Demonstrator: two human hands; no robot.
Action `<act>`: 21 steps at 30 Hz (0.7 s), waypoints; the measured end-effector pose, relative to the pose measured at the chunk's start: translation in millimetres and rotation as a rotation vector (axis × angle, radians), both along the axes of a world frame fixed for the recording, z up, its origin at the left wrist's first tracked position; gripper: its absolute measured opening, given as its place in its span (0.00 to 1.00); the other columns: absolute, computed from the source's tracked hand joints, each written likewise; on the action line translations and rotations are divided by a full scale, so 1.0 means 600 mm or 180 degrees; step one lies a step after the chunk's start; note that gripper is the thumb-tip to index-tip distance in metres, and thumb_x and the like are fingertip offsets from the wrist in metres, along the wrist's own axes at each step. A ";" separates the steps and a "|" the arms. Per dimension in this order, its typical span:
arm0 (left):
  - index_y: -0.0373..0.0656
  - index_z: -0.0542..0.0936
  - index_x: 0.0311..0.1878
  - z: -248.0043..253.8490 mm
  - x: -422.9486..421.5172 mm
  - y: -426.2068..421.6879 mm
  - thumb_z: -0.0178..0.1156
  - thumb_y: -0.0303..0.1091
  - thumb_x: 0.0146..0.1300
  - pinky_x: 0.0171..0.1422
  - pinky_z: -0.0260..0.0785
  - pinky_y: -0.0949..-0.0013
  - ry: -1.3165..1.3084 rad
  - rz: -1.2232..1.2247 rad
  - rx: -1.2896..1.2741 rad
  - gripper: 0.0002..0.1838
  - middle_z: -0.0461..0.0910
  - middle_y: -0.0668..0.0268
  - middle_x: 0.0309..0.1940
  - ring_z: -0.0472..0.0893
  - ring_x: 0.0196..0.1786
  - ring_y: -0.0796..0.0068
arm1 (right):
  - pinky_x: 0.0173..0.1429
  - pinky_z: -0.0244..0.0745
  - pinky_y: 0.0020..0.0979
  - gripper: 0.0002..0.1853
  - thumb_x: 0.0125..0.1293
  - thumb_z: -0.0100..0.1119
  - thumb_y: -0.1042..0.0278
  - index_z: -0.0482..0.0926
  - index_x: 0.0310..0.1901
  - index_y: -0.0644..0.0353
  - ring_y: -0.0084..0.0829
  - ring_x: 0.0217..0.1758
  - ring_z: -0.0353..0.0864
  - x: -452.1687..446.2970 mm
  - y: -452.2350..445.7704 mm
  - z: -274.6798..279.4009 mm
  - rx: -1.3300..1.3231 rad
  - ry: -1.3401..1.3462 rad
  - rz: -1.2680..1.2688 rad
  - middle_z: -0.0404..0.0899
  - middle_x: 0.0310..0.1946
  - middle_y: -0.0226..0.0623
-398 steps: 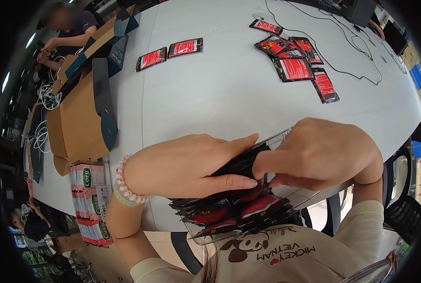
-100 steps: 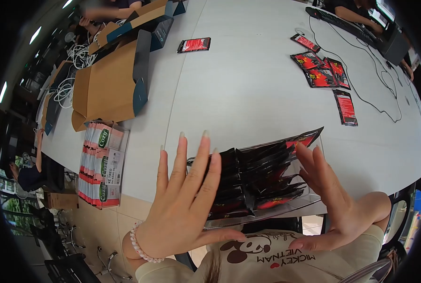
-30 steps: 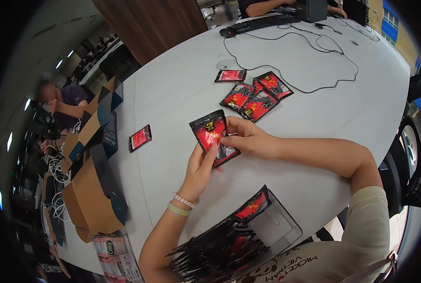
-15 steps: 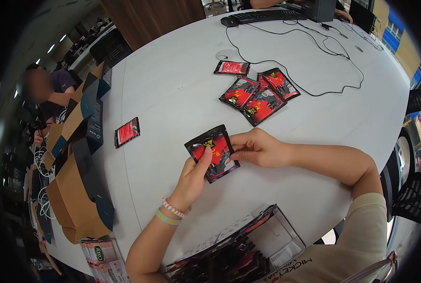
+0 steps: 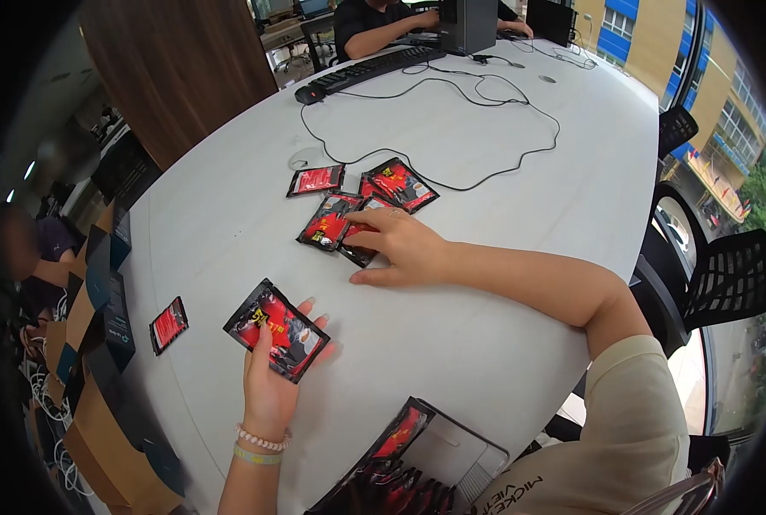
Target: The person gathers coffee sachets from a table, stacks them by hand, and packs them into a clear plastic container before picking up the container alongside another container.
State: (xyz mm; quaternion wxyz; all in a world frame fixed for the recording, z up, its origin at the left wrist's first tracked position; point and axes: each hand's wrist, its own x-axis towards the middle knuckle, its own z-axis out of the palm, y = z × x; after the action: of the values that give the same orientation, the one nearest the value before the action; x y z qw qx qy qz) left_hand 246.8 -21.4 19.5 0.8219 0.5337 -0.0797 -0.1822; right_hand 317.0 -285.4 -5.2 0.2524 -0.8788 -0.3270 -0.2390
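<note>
My left hand (image 5: 271,399) pinches a black-and-red coffee sachet (image 5: 295,339) with yellow lettering, thumb on its front and fingers behind. Whether more than one sachet is in that hand, I cannot tell. Over the loose pile, my right hand (image 5: 413,249) reaches with its fingers stretched out and thumb apart. Its fingertips rest on a sachet (image 5: 360,251) that they partly cover. Beside them lie a front-up sachet (image 5: 325,225), another at the right of the pile (image 5: 407,184), and one with a plain red panel (image 5: 318,179). A lone sachet (image 5: 169,326) lies farther left.
Close to my body stands a clear-walled box (image 5: 486,446) with several sachets inside. Open cardboard boxes (image 5: 100,429) line the left edge. At the far side are a keyboard (image 5: 383,69), looping cable (image 5: 520,153), computer case (image 5: 467,26) and a person's arm (image 5: 383,39).
My right hand has left the held sachet and moved to the pile, its fingers now spread. My left hand keeps its sachet, now farther left in view. The camera has turned right.
</note>
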 end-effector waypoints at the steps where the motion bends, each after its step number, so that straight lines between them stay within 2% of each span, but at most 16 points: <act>1: 0.44 0.58 0.70 0.001 0.001 0.002 0.40 0.49 0.74 0.63 0.68 0.45 -0.0007 0.0002 -0.0001 0.28 0.65 0.52 0.66 0.68 0.66 0.52 | 0.65 0.63 0.43 0.21 0.55 0.65 0.56 0.81 0.46 0.64 0.46 0.60 0.71 0.004 0.001 -0.004 -0.0001 -0.0007 0.0002 0.72 0.57 0.53; 3: 0.45 0.57 0.71 0.001 0.001 0.004 0.44 0.44 0.73 0.63 0.68 0.48 0.0036 0.0053 0.0081 0.27 0.67 0.53 0.65 0.69 0.66 0.55 | 0.59 0.70 0.43 0.19 0.55 0.64 0.61 0.80 0.43 0.67 0.46 0.55 0.76 0.007 0.003 -0.008 0.0012 -0.0379 0.0087 0.73 0.54 0.53; 4: 0.45 0.57 0.71 0.001 0.000 0.004 0.44 0.44 0.73 0.63 0.68 0.48 0.0040 0.0054 0.0080 0.27 0.67 0.53 0.65 0.69 0.66 0.55 | 0.59 0.70 0.43 0.19 0.55 0.64 0.61 0.80 0.43 0.67 0.46 0.55 0.76 0.006 0.005 -0.008 0.0011 -0.0376 0.0088 0.73 0.54 0.53; 6: 0.46 0.56 0.72 0.003 -0.001 0.000 0.46 0.41 0.71 0.64 0.68 0.49 0.0000 0.0206 0.0083 0.28 0.68 0.53 0.64 0.70 0.65 0.57 | 0.48 0.77 0.38 0.14 0.54 0.62 0.66 0.79 0.38 0.66 0.42 0.47 0.81 0.003 0.007 -0.009 -0.0237 -0.0657 0.0123 0.76 0.51 0.51; 7: 0.46 0.55 0.73 0.002 -0.002 0.000 0.47 0.38 0.70 0.65 0.66 0.50 -0.0021 0.0249 0.0050 0.29 0.68 0.54 0.63 0.69 0.65 0.59 | 0.48 0.77 0.38 0.14 0.54 0.62 0.66 0.79 0.38 0.66 0.42 0.47 0.81 0.001 0.006 -0.011 -0.0235 -0.0648 0.0124 0.76 0.51 0.51; 9: 0.46 0.56 0.73 -0.004 -0.001 0.002 0.48 0.37 0.70 0.66 0.65 0.50 -0.0064 0.0378 0.0073 0.29 0.68 0.54 0.64 0.69 0.66 0.60 | 0.39 0.79 0.34 0.09 0.54 0.63 0.68 0.79 0.36 0.62 0.38 0.40 0.82 -0.001 0.007 -0.010 -0.0508 -0.0936 0.0347 0.79 0.46 0.42; 13: 0.45 0.56 0.72 -0.004 0.000 0.004 0.50 0.34 0.69 0.68 0.63 0.50 -0.0132 0.0608 0.0067 0.30 0.67 0.54 0.65 0.67 0.68 0.61 | 0.33 0.75 0.32 0.07 0.51 0.64 0.72 0.77 0.33 0.60 0.34 0.37 0.80 -0.010 0.019 0.014 -0.0306 -0.1477 0.0471 0.79 0.41 0.37; 15: 0.44 0.56 0.72 -0.004 -0.001 0.002 0.49 0.34 0.69 0.68 0.63 0.50 -0.0222 0.0666 0.0163 0.29 0.66 0.54 0.65 0.66 0.68 0.61 | 0.30 0.72 0.31 0.07 0.56 0.61 0.77 0.74 0.35 0.62 0.31 0.32 0.76 -0.026 0.029 0.032 0.0482 -0.1689 0.0916 0.76 0.36 0.36; 16: 0.44 0.56 0.72 -0.006 -0.001 -0.001 0.49 0.33 0.69 0.68 0.63 0.50 -0.0301 0.0710 0.0249 0.29 0.66 0.54 0.65 0.66 0.68 0.62 | 0.30 0.72 0.31 0.07 0.56 0.61 0.77 0.74 0.35 0.62 0.31 0.32 0.76 -0.036 0.037 0.035 0.0473 -0.1690 0.0933 0.76 0.36 0.36; 17: 0.41 0.56 0.72 -0.008 -0.002 -0.005 0.47 0.35 0.72 0.69 0.63 0.54 -0.0497 0.0771 0.0439 0.28 0.66 0.55 0.64 0.67 0.67 0.65 | 0.30 0.71 0.32 0.06 0.58 0.60 0.77 0.73 0.36 0.62 0.33 0.32 0.76 -0.048 0.046 0.034 0.0965 -0.1157 0.1000 0.75 0.34 0.36; 18: 0.41 0.56 0.72 -0.009 -0.003 -0.006 0.47 0.35 0.72 0.69 0.63 0.54 -0.0492 0.0785 0.0424 0.28 0.66 0.55 0.64 0.67 0.67 0.65 | 0.30 0.71 0.32 0.04 0.61 0.58 0.77 0.72 0.36 0.61 0.35 0.31 0.76 -0.056 0.054 0.031 0.1443 -0.0612 0.1056 0.74 0.32 0.35; 19: 0.40 0.56 0.72 -0.008 -0.003 -0.006 0.47 0.37 0.73 0.69 0.63 0.57 -0.0679 0.0736 0.0499 0.27 0.67 0.56 0.64 0.67 0.66 0.66 | 0.29 0.69 0.31 0.03 0.67 0.54 0.75 0.71 0.37 0.63 0.33 0.29 0.75 -0.055 0.065 0.025 0.1644 -0.0638 0.1149 0.72 0.30 0.36; 20: 0.39 0.56 0.71 -0.009 -0.003 -0.006 0.46 0.40 0.74 0.69 0.63 0.59 -0.0864 0.0680 0.0574 0.28 0.67 0.56 0.64 0.68 0.66 0.67 | 0.29 0.69 0.31 0.03 0.67 0.54 0.75 0.71 0.37 0.63 0.33 0.29 0.75 -0.061 0.070 0.021 0.1626 -0.0629 0.1151 0.72 0.30 0.36; 21: 0.37 0.56 0.71 -0.017 0.003 -0.001 0.45 0.45 0.74 0.69 0.62 0.63 -0.1040 0.0560 0.0589 0.30 0.68 0.58 0.63 0.69 0.65 0.69 | 0.28 0.69 0.31 0.03 0.68 0.53 0.74 0.71 0.38 0.63 0.30 0.26 0.74 -0.070 0.076 0.024 0.1867 0.0075 0.1046 0.72 0.28 0.36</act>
State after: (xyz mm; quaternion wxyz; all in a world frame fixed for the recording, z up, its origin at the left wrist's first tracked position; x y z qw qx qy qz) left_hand 248.6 -22.1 9.3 0.7583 0.6343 -0.1479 -0.0273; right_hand 275.0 -240.0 9.5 0.5334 -0.7070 -0.3786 -0.2689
